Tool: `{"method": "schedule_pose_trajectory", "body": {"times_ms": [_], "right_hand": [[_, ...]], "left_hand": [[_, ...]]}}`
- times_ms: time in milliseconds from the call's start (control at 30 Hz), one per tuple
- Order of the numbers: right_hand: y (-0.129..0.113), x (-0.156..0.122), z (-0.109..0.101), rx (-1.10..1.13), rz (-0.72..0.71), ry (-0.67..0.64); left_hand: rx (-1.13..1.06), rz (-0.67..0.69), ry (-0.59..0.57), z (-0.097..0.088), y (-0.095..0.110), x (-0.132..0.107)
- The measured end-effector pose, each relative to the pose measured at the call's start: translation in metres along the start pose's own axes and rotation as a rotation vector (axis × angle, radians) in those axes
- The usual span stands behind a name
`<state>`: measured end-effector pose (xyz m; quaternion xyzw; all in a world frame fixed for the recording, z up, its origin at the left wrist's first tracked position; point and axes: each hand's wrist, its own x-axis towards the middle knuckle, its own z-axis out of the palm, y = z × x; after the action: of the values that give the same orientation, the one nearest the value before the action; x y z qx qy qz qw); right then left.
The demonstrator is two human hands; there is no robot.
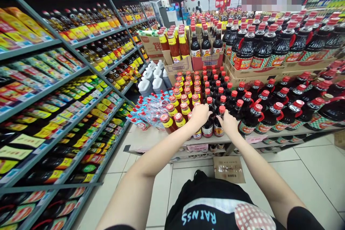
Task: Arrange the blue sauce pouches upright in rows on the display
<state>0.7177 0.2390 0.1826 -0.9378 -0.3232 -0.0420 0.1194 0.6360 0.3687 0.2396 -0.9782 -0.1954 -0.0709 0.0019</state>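
Both my arms reach forward to a low display shelf (151, 140) packed with sauce bottles. My left hand (199, 114) is closed over the top of a dark bottle with a red cap (207, 126) at the shelf's front edge. My right hand (228, 122) is wrapped round a neighbouring dark bottle with a red cap (219, 124). The two bottles stand upright side by side. Orange-capped bottles (179, 119) stand just left of my left hand. Larger dark jugs with red caps (252, 116) stand to the right of my right hand.
A tall shelving unit (54, 90) full of bottles and packets runs along the left. Cardboard boxes (207, 61) with more bottles are stacked behind the display. White jugs (152, 79) stand further back. A flattened carton (228, 169) lies on the tiled floor under the shelf.
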Motion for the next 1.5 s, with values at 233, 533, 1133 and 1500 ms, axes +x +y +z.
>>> {"method": "schedule_pose_trajectory", "body": {"times_ms": [233, 533, 1133, 1500], "right_hand": [[0.032, 0.017, -0.006, 0.039, -0.194, -0.105], [0.033, 0.018, 0.003, 0.133, -0.22, -0.122], [0.047, 0.002, 0.031, 0.493, -0.271, -0.001], [0.158, -0.259, 0.158, 0.586, 0.189, -0.271]], "left_hand": [[-0.154, 0.311, -0.07, -0.003, -0.027, 0.013], [-0.184, 0.419, -0.075, -0.003, -0.035, 0.017], [0.022, 0.18, -0.087, -0.006, -0.015, 0.003], [-0.034, 0.344, 0.275, -0.029, 0.025, 0.014]]}}
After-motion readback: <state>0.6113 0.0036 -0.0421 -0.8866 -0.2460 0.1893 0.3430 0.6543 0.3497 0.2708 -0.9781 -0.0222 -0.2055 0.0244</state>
